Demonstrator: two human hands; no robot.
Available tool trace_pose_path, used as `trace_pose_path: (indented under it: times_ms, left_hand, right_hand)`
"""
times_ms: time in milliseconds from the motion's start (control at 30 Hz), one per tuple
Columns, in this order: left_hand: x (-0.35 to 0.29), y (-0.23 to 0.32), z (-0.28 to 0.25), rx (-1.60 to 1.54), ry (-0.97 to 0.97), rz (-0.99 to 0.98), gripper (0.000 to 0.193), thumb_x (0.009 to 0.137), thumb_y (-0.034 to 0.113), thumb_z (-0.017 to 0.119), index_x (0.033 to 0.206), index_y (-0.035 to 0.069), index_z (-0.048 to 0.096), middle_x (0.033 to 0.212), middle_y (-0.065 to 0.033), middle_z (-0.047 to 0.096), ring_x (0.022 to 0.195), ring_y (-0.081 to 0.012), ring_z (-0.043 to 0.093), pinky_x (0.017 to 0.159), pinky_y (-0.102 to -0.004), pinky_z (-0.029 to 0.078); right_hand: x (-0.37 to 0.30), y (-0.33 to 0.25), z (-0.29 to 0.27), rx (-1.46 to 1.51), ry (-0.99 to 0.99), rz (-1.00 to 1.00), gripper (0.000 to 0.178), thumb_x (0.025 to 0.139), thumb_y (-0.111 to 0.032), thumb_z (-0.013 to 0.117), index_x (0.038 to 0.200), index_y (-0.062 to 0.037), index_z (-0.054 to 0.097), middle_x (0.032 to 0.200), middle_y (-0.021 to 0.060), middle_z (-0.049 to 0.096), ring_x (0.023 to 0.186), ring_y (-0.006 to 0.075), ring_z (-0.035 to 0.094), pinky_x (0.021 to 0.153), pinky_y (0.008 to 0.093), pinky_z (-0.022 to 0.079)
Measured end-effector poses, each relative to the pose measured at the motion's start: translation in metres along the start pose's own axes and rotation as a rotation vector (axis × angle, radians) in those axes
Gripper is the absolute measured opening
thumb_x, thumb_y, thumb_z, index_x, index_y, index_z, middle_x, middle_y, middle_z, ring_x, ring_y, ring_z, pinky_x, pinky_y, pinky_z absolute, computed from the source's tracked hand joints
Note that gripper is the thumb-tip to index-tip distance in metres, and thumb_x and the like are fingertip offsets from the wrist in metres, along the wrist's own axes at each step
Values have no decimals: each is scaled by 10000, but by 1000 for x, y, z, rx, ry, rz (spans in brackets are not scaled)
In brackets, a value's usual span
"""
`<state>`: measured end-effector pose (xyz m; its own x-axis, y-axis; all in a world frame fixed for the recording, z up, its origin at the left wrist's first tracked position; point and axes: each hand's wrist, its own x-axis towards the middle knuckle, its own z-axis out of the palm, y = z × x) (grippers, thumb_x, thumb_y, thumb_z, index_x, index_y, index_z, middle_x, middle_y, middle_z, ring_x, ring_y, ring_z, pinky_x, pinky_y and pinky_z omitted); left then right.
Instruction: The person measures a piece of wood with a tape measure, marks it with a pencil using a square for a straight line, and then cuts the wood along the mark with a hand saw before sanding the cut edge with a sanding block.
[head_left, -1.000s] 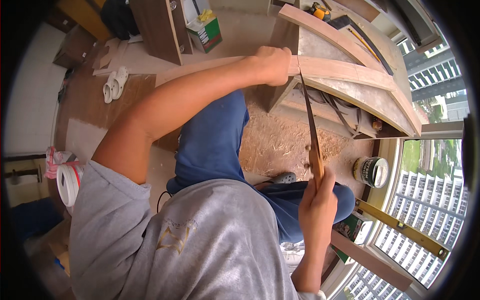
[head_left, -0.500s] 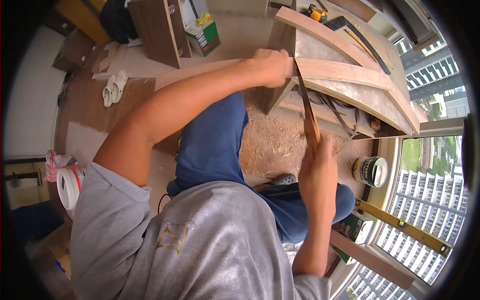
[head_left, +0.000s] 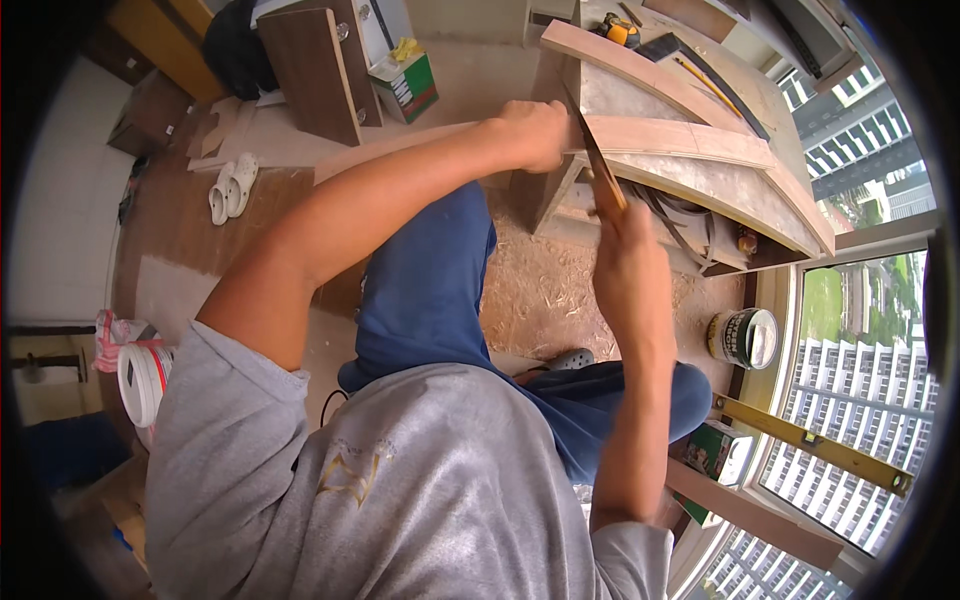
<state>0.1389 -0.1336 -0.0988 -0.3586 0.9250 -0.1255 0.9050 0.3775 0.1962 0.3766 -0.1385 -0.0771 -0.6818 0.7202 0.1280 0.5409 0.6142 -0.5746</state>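
Observation:
My left hand (head_left: 538,136) is closed around a long pale wooden board (head_left: 690,139), pressing it against the edge of the workbench (head_left: 612,95). The board runs across the bench top to the right and sticks out to the left behind my left forearm. In my right hand (head_left: 634,270) is the handle of a handsaw (head_left: 597,158), fingers wrapped round it. Its dark, narrow blade lies across the board just right of my left hand, tip pointing away from me. The cut itself is too small to make out.
Another wooden strip (head_left: 645,75), a yellow tape measure (head_left: 617,31) and a pencil (head_left: 707,84) lie on the bench. Wood shavings (head_left: 545,290) cover the floor below. A paint can (head_left: 742,339) and a yellow spirit level (head_left: 815,443) are by the window at right.
My right hand has pushed the handsaw forward, away from me, so its handle is nearer the board. My left hand keeps its hold on the board.

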Motion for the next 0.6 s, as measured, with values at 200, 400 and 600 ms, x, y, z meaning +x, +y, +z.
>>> trace_pose_path:
  times_ms: [200, 400, 600]
  left_hand:
    - [-4, 2, -6, -18, -26, -47, 407, 846, 133, 653, 1180, -88, 579, 1093, -307, 724, 1067, -424, 717, 927, -487, 561]
    - [-1, 7, -3, 1, -9, -26, 422, 851, 141, 651, 1197, -89, 574, 1106, -317, 718, 1082, -426, 713, 934, -481, 562]
    - [-5, 3, -3, -1, -15, -46, 417, 845, 134, 643, 1191, -88, 575, 1092, -315, 720, 1073, -437, 712, 928, -482, 562]
  right_hand:
    - [-113, -2, -46, 9, -57, 191, 163, 1038, -157, 551, 1152, -67, 475, 783, 309, 660, 758, 536, 636, 619, 622, 464]
    - [6, 6, 1, -49, -45, 36, 171, 1035, -174, 544, 1074, -33, 455, 821, 332, 669, 790, 537, 656, 667, 627, 497]
    - [-13, 4, -5, 33, -39, 31, 182, 1033, -187, 554, 1072, -33, 466, 844, 335, 672, 785, 568, 629, 682, 652, 476]
